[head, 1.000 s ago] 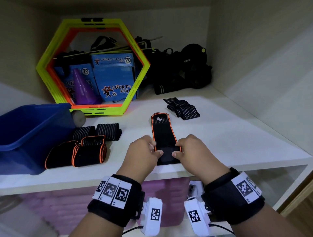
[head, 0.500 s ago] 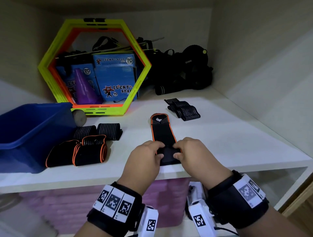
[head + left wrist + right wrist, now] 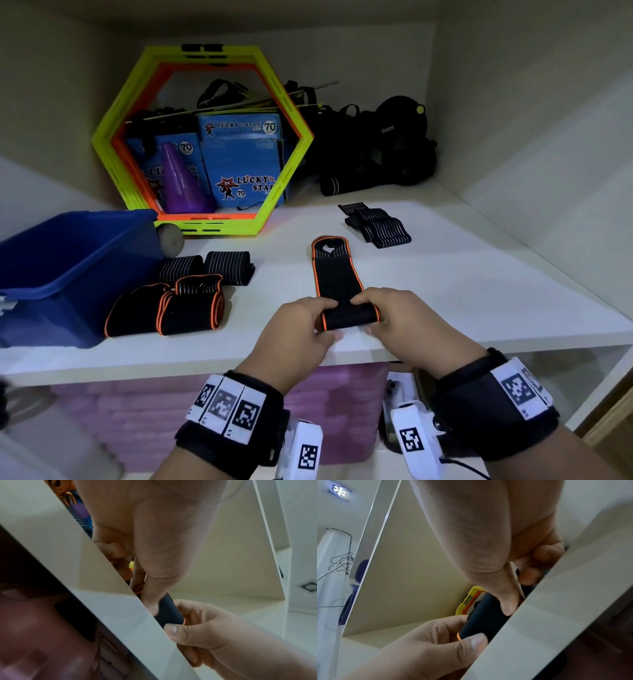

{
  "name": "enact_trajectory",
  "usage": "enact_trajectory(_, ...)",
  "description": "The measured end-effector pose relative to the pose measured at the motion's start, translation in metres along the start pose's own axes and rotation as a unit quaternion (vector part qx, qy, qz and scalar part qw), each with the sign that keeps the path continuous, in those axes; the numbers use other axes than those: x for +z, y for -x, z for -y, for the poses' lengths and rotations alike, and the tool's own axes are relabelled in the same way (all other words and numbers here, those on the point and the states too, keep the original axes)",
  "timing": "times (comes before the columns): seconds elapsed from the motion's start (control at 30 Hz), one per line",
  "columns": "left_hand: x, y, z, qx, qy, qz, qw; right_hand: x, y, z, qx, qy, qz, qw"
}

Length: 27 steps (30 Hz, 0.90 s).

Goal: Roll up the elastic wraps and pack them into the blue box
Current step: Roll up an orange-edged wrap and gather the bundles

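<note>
A black elastic wrap with orange trim lies lengthwise on the white shelf, its near end turned into a small roll. My left hand pinches the roll's left end and my right hand pinches its right end. The wrist views show the same roll held between thumbs and fingers at the shelf's front edge. The blue box stands at the left. Two rolled orange-trimmed wraps and two rolled striped wraps lie beside it.
Loose striped wraps lie behind on the right. A yellow-green hexagon frame holding blue cartons and a purple cone leans at the back, with black gear next to it. A purple bin sits under the shelf.
Both hands have turned the near end of the wrap over into a thicker roll, which has moved a little away from the front edge.
</note>
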<state>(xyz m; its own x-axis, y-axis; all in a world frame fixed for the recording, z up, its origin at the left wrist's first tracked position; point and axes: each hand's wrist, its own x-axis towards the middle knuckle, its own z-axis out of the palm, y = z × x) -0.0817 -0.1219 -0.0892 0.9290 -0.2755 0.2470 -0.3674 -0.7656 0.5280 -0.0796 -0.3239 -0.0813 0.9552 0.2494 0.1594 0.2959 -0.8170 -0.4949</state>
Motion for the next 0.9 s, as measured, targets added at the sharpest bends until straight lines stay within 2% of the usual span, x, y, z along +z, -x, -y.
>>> enact_trajectory(0.13, 0.001, 0.003, 0.002, -0.050, 0.074, -0.021, 0.996, -0.002, 0.002, -0.002, 0.041, -0.069, -0.023, 0.997)
enact_trajectory(0.33, 0.006, -0.001, -0.005, -0.128, 0.147, -0.096, 0.976, 0.002, 0.000, 0.001, 0.095, -0.133, -0.076, 0.984)
enact_trajectory(0.5, 0.008, -0.003, -0.006, -0.131, 0.144, -0.111, 0.975, 0.008, 0.003, 0.001, 0.088, -0.122, -0.083, 0.985)
enact_trajectory(0.77, 0.004, -0.007, -0.005, -0.134, 0.152, -0.095, 0.975, 0.011, 0.001, 0.004, 0.069, -0.079, -0.078, 0.991)
enact_trajectory(0.9, 0.001, -0.009, -0.004, -0.120, 0.113, -0.080, 0.983, 0.010, 0.001, 0.004, 0.038, -0.045, -0.064, 0.996)
